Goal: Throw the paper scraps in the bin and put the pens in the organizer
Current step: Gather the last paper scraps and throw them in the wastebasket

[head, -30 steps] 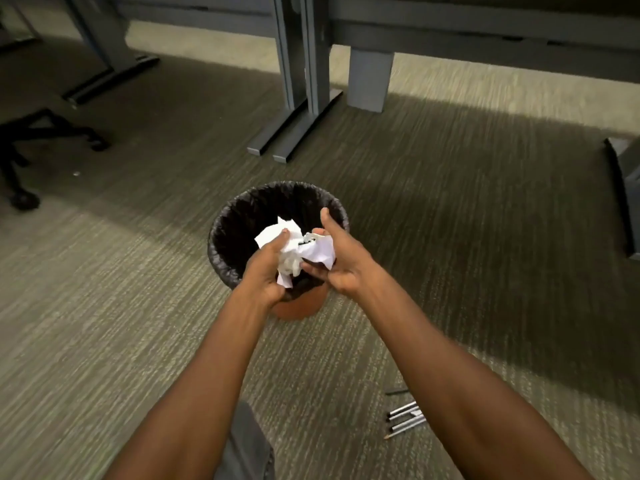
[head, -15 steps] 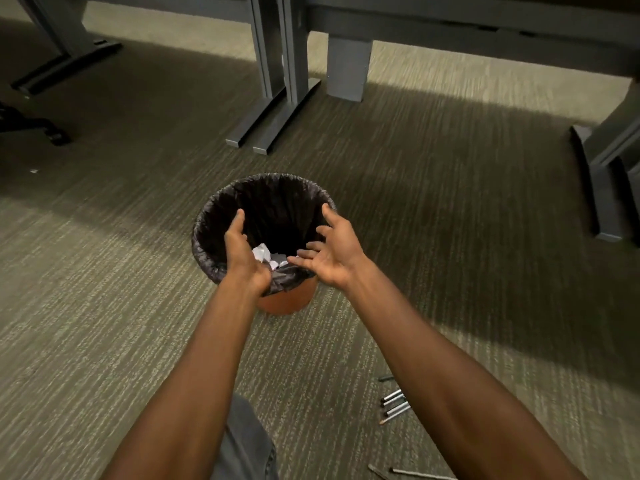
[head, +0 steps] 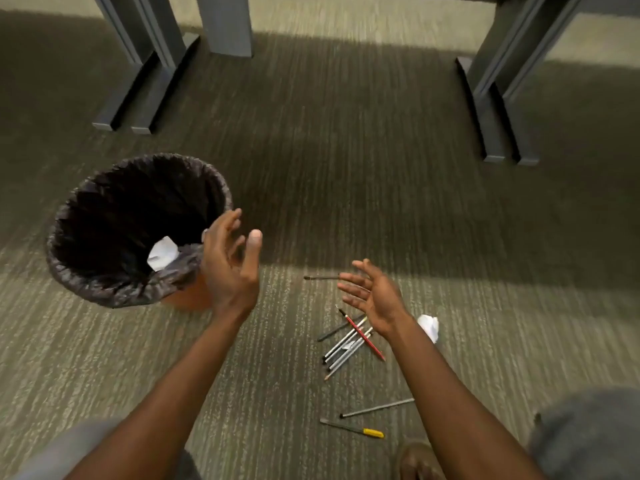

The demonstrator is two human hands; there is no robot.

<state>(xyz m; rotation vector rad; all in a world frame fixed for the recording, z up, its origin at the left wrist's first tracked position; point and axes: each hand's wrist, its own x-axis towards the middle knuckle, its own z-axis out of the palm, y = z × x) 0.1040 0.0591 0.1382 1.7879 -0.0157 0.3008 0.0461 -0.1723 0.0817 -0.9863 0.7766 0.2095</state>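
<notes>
An orange bin (head: 187,301) lined with a black bag (head: 114,289) stands on the carpet at the left, with white crumpled paper (head: 162,253) inside it. My left hand (head: 230,268) hovers open just right of the bin's rim, holding nothing. My right hand (head: 372,294) is open and empty, palm turned left, above a loose pile of pens (head: 346,344) that includes a red one (head: 367,339). A single dark pen (head: 320,278) lies beyond its fingers. Two more pens (head: 375,408), one with a yellow end (head: 372,433), lie nearer me. One crumpled paper scrap (head: 429,326) sits right of my right wrist. No organizer is in view.
Grey desk legs with long feet stand on the carpet at the back left (head: 138,98) and back right (head: 498,109). A grey panel (head: 225,26) stands between them. My knees in grey fabric (head: 585,441) and a foot (head: 415,462) show along the bottom edge.
Both hands let go of the crumpled paper, which dropped into the bin. The hands then drew back and to the right, open, and the view swung right toward the pens.
</notes>
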